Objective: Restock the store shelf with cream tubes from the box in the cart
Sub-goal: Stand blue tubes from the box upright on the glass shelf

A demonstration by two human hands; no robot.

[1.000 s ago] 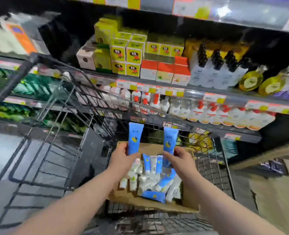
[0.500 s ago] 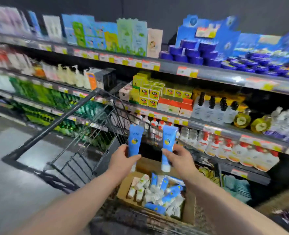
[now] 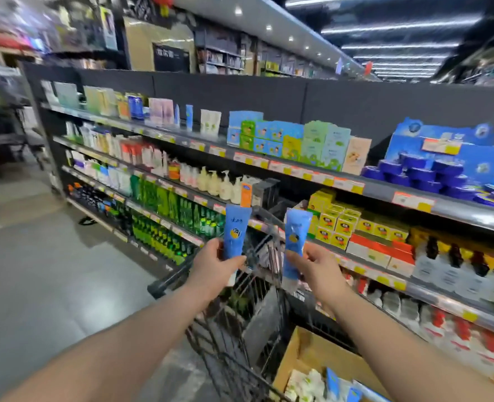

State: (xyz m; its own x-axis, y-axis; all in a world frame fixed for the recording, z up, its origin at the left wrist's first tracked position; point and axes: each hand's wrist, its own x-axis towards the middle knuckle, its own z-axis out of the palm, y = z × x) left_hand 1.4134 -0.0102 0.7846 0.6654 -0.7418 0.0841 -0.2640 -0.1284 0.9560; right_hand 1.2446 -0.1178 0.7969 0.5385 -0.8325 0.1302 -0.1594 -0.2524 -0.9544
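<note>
Nearest, the cardboard box sits in the wire cart, with spare cream tubes heaped inside; above it the left hand curls round the lower part of the left tube, thumb across its front; the right hand grips the right tube likewise; both tubes stand upright, crimped ends up; beyond is the stocked shelf.

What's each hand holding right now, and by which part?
The left hand holds a blue tube by its lower end, near the cap; the right hand holds a second tube likewise.
</note>
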